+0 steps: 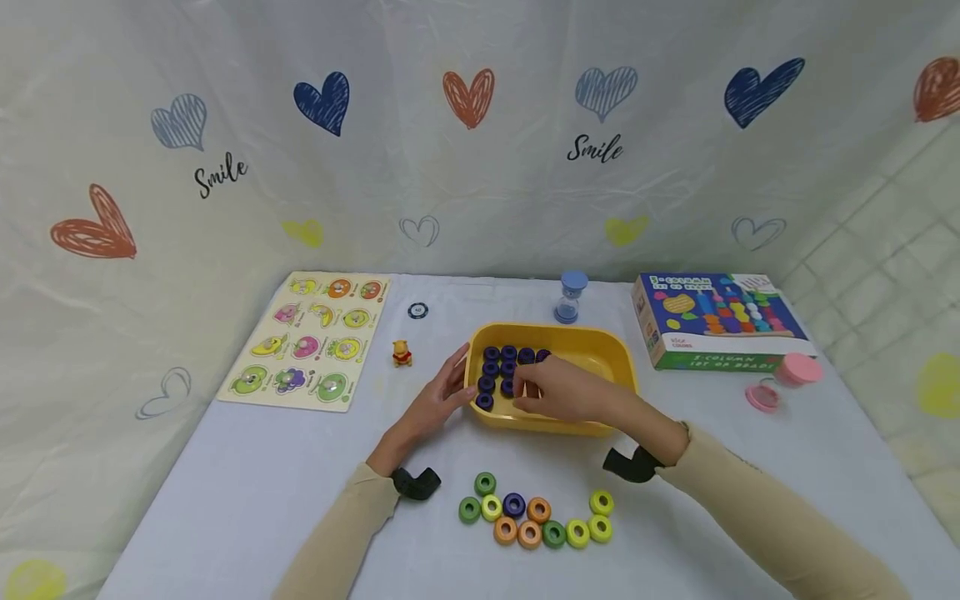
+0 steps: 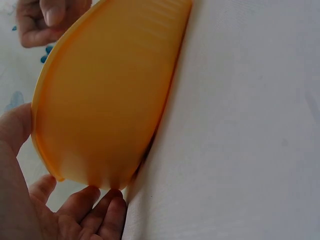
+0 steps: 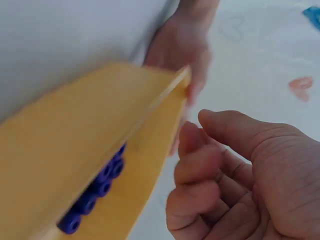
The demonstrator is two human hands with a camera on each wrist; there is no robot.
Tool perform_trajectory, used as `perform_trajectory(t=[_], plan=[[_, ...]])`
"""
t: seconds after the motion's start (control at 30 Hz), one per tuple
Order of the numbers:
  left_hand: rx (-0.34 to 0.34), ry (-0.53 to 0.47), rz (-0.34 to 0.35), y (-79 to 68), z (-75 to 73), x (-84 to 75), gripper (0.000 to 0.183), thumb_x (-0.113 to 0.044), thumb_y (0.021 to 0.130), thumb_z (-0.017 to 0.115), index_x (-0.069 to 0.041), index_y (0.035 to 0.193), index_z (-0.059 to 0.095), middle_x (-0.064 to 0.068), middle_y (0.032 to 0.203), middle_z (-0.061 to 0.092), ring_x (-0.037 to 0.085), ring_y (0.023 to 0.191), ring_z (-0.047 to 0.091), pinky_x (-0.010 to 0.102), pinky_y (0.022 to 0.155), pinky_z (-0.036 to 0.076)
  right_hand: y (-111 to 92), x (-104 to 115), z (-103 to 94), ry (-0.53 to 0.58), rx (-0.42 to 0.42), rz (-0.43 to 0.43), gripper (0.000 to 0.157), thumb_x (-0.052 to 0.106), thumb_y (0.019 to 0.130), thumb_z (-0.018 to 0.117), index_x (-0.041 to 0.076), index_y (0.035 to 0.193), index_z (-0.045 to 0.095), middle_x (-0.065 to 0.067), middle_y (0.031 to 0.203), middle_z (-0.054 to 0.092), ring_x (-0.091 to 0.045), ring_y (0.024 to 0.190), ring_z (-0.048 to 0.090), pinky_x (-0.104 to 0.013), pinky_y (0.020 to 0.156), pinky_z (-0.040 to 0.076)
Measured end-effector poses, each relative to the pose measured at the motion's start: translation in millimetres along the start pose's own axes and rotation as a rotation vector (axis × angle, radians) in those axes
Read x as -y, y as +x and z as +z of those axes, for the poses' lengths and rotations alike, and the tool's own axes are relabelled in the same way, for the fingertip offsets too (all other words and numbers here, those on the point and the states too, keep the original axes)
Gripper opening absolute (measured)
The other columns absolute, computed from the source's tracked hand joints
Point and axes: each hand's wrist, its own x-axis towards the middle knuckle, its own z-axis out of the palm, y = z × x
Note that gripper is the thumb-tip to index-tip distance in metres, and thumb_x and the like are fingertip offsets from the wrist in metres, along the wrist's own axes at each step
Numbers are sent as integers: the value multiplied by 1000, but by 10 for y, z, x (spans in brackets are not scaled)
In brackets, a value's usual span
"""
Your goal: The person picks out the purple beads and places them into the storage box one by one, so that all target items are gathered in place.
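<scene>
A yellow tray stands mid-table in the head view, with several dark purple ring beads grouped at its left side. My left hand grips the tray's left end; in the left wrist view the thumb touches the rim and fingertips press the outer wall. Over the purple beads is my right hand. Its fingers curl loosely in the right wrist view, thumb apart from the index finger, with nothing visible between them. Purple beads also show inside the tray there. Some beads lie hidden beneath the right hand.
Loose beads in green, yellow, orange and purple lie in front of the tray. Behind stand a blue sand timer and a bead-set box. A pink timer, fruit board, bear figurine and round chip surround it.
</scene>
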Motion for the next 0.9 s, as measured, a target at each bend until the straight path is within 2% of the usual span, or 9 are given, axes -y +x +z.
perform_trajectory(t=[0.1, 0.2, 0.33, 0.47, 0.73, 0.9], plan=[[4, 1, 5, 6, -2, 10, 67, -21, 93, 49, -19, 146, 8, 9, 147, 22, 21, 130, 31, 38, 105, 25, -144, 102, 78, 7, -3, -56, 5, 25, 86, 61, 21, 87, 60, 12, 64, 52, -4, 57, 47, -20, 54, 44], [-1, 12, 1, 10, 1, 13, 66, -21, 93, 49, -20, 146, 9, 9, 147, 23, 20, 129, 31, 38, 105, 25, -257, 175, 219, 25, 34, -83, 5, 27, 85, 62, 23, 87, 60, 14, 61, 51, -3, 55, 45, -18, 52, 43], [-13, 23, -14, 9, 0, 13, 66, -22, 93, 50, -21, 146, 10, 8, 146, 24, 19, 129, 32, 37, 105, 26, -352, 222, 471, 21, 119, -80, 7, 29, 84, 63, 24, 88, 61, 15, 60, 49, -1, 52, 43, -17, 49, 40], [-9, 20, 1, 14, 0, 20, 67, -22, 93, 50, -20, 146, 9, 9, 147, 23, 20, 129, 31, 37, 105, 25, -413, 243, 658, -7, 167, -80, 13, 30, 83, 64, 22, 93, 63, 15, 57, 47, -1, 49, 40, -17, 47, 35], [-14, -6, -8, 20, 17, -7, 66, -15, 93, 48, -17, 146, 8, 10, 147, 22, 23, 130, 29, 37, 105, 26, -424, 209, 777, -3, 195, -67, 16, 29, 81, 65, 22, 96, 65, 15, 54, 45, -1, 48, 40, -17, 46, 33], [-16, 12, -15, 15, 23, -16, 67, -17, 93, 49, -18, 146, 8, 9, 147, 21, 22, 130, 30, 36, 105, 26, -432, 190, 809, -4, 210, -67, 19, 29, 81, 65, 22, 99, 65, 14, 53, 45, -1, 47, 40, -17, 45, 33]])
